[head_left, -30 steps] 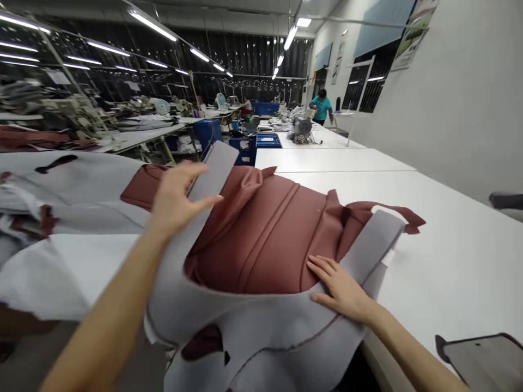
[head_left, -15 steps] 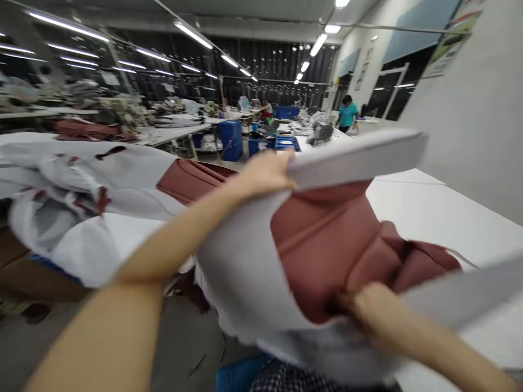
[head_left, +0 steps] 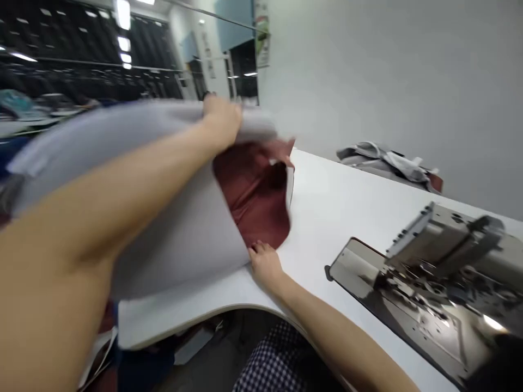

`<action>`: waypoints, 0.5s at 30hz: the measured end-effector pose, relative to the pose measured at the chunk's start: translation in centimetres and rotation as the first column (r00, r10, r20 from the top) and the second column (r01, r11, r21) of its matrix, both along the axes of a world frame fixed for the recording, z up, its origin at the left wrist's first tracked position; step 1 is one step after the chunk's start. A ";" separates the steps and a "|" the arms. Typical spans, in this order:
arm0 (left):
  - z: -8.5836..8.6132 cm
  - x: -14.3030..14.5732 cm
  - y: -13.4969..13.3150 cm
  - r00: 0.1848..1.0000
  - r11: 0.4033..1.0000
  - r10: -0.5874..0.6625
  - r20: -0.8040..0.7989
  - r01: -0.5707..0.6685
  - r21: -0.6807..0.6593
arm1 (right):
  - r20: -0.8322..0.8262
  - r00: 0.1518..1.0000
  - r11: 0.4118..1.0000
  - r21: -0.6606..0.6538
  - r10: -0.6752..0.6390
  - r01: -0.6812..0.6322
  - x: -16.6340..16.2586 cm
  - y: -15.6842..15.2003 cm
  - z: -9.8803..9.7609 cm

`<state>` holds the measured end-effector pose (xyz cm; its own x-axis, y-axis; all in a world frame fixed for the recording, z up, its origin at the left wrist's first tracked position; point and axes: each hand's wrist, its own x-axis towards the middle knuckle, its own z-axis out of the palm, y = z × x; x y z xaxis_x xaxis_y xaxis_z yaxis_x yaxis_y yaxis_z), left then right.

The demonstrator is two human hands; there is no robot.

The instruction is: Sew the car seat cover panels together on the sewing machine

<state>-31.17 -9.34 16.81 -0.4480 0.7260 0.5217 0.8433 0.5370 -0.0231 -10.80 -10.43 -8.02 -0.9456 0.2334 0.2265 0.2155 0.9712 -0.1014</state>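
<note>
A large sewn seat cover (head_left: pixel 183 239), pale grey on the backing side with dark red leather-like panels (head_left: pixel 261 212), is held up over the white table at the left. My left hand (head_left: pixel 223 122) is closed over its upper edge, slightly blurred by motion. Lower down, my right hand (head_left: pixel 265 264) pinches the bottom edge where grey meets red, close to the tabletop. Between the two hands the cover gapes, and its dark red inside shows. The fingertips of my left hand are mostly hidden behind the fabric.
A sewing machine (head_left: pixel 445 261) with a metal bed plate is set into the white table (head_left: pixel 318 201) at the right. A pile of grey and red pieces (head_left: pixel 388 163) lies by the wall. The table's front edge curves inward near my checked clothing (head_left: pixel 265 359).
My view has swung right, bringing the sewing machine and wall pile into sight. Both hands have carried the cover over to the table, and my right hand now grips its lower edge.
</note>
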 end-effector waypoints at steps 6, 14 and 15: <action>-16.9 6.3 7.2 0.765 0.675 -0.614 0.193 0.636 -0.373 | 0.042 0.999 0.993 -0.113 0.034 -0.029 4.3 -1.2 -3.2; -26.6 19.1 13.4 0.338 0.193 -0.817 0.467 0.924 -0.331 | -0.153 0.988 0.998 -0.063 -0.009 -0.001 11.0 -5.1 -5.7; -27.2 20.6 13.5 0.343 0.210 -0.807 0.481 0.928 -0.309 | -0.198 0.980 0.999 -0.031 -0.027 0.021 12.3 -5.5 -6.6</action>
